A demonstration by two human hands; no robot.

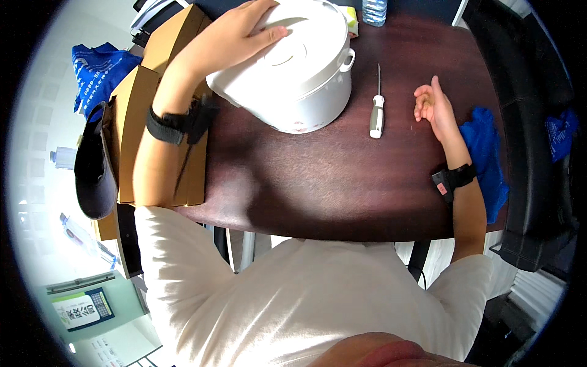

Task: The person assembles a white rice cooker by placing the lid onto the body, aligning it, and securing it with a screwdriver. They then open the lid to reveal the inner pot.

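A white, rounded appliance that looks like a rice cooker (306, 101) stands at the back of the table, with a small lug on its right side. My left hand (247, 40) lies on its pale top, thumb and fingers stretched apart; the far fingertips run toward the picture's upper edge. To the right of it a screwdriver (377, 116) with a white and grey handle rests on the table, its shaft pointing away from me. Beyond the screwdriver, my right hand (435, 110) hovers with nothing in it, thumb raised and fingers loosely bent.
Cardboard boxes (131, 134) line the left side, with a dark cap (98, 165) and a blue printed bag (104, 73) beside them. A blue cloth (486, 165) lies by my right forearm. A water bottle (374, 11) stands at the back of the brown table (342, 189).
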